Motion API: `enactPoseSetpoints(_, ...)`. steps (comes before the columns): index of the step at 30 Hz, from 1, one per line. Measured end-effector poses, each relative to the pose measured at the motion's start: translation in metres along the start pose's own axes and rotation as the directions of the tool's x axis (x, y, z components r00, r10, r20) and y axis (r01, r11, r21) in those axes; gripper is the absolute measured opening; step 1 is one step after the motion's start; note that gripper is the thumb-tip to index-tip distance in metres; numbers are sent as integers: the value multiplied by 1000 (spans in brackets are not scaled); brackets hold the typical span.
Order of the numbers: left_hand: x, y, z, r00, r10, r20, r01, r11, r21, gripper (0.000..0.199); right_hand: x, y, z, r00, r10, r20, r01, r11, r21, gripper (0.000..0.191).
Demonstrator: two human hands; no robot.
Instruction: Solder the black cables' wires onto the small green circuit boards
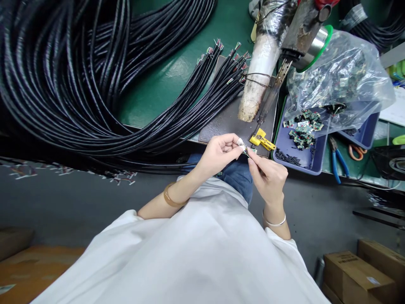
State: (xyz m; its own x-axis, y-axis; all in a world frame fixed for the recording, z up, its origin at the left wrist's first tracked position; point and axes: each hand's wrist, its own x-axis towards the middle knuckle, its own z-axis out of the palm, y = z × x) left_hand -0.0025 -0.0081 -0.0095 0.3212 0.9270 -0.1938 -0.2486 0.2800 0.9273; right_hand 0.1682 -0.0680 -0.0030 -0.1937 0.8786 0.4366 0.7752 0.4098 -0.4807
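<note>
My left hand (220,153) is closed in a pinch near the bench's front edge, a pale wrap round one fingertip. My right hand (268,174) pinches close beside it, the fingertips nearly meeting. Thin wire ends (245,151) show between the two hands; which fingers grip them is too small to tell. Just beyond the fingertips, a small green circuit board (253,150) lies by a yellow clip (262,139) under the tip of a metal rod. A thick bundle of black cables (177,116) with stripped coloured ends lies to the left.
A blue tray (311,162) holds small circuit boards and black tubes, with a plastic bag (341,80) over its back. Blue-handled pliers (338,159) and orange-handled scissors (357,152) lie to the right. A wrapped white post (261,71) stands over the dark plate (221,122).
</note>
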Motion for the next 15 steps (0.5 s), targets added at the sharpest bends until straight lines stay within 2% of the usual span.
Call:
enactPoseSetpoints(3, 0, 0, 1, 999, 41, -7, -41, 999, 5, 13, 1, -5, -2, 988, 131, -80, -122, 987, 104, 26)
enactPoseSetpoints(4, 0, 1, 1, 998, 57, -17, -57, 998, 12, 12, 2, -7, -3, 968, 205, -146, -179, 968, 175, 28)
enactPoseSetpoints(6, -1, 0, 2, 995, 88, -42, -86, 995, 43, 11, 4, -10, -5, 896, 333, -293, -230, 914, 335, 32)
enactPoseSetpoints(8, -1, 0, 2, 991, 120, -65, -115, 990, 79, 9, 7, -13, -6, 834, 388, -392, -211, 881, 424, 28)
enactPoseSetpoints(9, -1, -1, 3, 988, 138, -72, -131, 987, 94, 8, 9, -14, -7, 820, 400, -409, -213, 877, 430, 22)
enactPoseSetpoints(11, -2, -2, 4, 982, 177, -72, -167, 978, 121, 6, 12, -14, -6, 831, 425, -359, -267, 870, 414, 8)
enactPoseSetpoints(15, -1, -1, 7, 974, 222, -51, -209, 961, 181, 4, 17, -14, 3, 874, 472, -120, -384, 819, 425, 10)
